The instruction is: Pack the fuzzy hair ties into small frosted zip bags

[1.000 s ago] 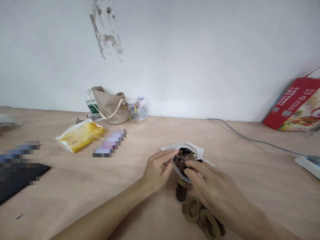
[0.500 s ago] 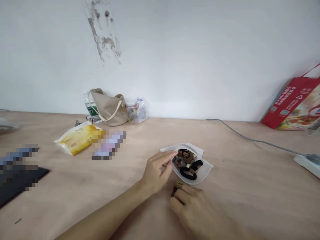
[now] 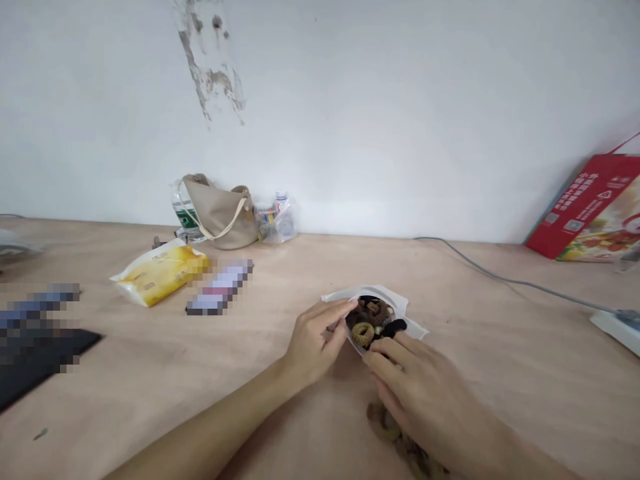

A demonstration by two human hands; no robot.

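A white pouch (image 3: 415, 331) lies on the table with its mouth spread wide, and several hair ties (image 3: 371, 311) in brown and black are inside. My left hand (image 3: 317, 340) grips the pouch's left rim between thumb and fingers. At the near side of the mouth, my right hand (image 3: 420, 383) is curled, its fingertips partly hidden. A khaki coiled hair tie (image 3: 363, 334) sits in the pouch just beyond those fingertips; whether they touch it I cannot tell. More brownish hair ties (image 3: 383, 423) lie on the table below my right hand, partly covered by it.
Left of the pouch are a yellow tissue pack (image 3: 163, 273) and a blurred-out phone (image 3: 220, 288). By the wall stand a beige bag (image 3: 223, 213) and a plastic bag of small items (image 3: 277, 220). A grey cable (image 3: 493, 275) runs right to a white power strip (image 3: 617, 333).
My right hand went from the pouch down to the hair ties on the table, then back to the mouth. The khaki hair tie now lies inside. My left hand stayed on the rim.
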